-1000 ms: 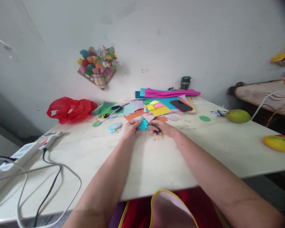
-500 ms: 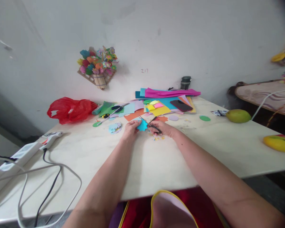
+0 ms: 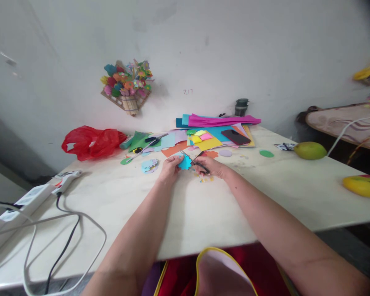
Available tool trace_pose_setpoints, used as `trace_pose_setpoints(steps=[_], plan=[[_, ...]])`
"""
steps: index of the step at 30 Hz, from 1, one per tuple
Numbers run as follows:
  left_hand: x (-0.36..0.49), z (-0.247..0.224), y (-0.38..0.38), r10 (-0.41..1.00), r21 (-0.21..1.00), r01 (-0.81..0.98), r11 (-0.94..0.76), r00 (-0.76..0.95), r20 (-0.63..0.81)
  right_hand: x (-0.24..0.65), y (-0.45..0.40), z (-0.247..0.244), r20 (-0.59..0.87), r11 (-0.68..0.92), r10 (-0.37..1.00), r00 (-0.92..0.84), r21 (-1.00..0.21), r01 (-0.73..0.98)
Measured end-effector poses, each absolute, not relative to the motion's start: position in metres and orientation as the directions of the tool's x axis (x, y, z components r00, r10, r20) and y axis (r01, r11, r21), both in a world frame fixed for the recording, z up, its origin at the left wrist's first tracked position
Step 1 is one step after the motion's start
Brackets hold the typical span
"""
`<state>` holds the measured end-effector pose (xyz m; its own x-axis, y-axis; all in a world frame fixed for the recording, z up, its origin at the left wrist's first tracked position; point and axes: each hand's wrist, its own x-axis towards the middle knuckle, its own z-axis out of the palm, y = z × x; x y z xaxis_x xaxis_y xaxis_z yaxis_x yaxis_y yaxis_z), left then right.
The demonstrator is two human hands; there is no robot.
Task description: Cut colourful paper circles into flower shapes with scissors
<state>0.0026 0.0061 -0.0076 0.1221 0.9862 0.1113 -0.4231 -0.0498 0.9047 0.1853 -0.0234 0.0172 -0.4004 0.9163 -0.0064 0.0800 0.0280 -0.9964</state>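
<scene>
Between finger and thumb, my left hand (image 3: 172, 164) pinches a blue paper flower (image 3: 185, 162) with a scalloped edge. My right hand (image 3: 213, 166) is closed round the dark handles of a pair of scissors (image 3: 202, 167). Their blades lie at the flower's right and upper edge, and parts of the handles are hidden by my fingers. Tiny paper scraps (image 3: 205, 179) are scattered on the table just below the scissors. Left of my left hand rests a pile of pale cut paper flowers (image 3: 149, 165). An orange paper flower (image 3: 211, 154) lies behind my right hand.
Coloured paper sheets (image 3: 169, 140), a phone (image 3: 235, 137) and another pair of scissors (image 3: 153, 141) lie at the back. A red plastic bag (image 3: 92, 143) is at the left, above a power strip (image 3: 27, 205) with loose cables. Mangoes (image 3: 310, 151) sit at the right.
</scene>
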Motion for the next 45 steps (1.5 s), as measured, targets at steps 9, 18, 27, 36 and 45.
trace_pose_setpoints(steps=[9,18,27,36,45], plan=[[0.003,-0.006,0.005,0.987,0.901,-0.429,-0.062,0.111,0.120,0.187,-0.016,0.009,0.050,0.072,0.918,-0.393,-0.996,0.043],[0.003,-0.005,0.006,0.991,0.877,-0.478,-0.044,0.094,0.100,0.189,-0.013,0.007,0.049,0.070,0.942,-0.332,-0.996,0.052],[0.002,-0.007,0.009,0.992,0.870,-0.492,-0.046,0.078,0.096,0.190,-0.008,0.004,0.066,0.058,0.987,-0.146,-0.997,-0.056],[0.006,-0.007,0.005,0.992,0.887,-0.461,-0.020,0.099,0.074,0.177,-0.012,0.007,0.111,0.102,0.993,-0.050,-0.982,-0.157],[0.009,-0.004,-0.001,0.990,0.901,-0.434,-0.009,0.122,0.068,0.174,-0.012,0.011,0.104,0.107,0.994,0.026,-0.984,-0.142]])
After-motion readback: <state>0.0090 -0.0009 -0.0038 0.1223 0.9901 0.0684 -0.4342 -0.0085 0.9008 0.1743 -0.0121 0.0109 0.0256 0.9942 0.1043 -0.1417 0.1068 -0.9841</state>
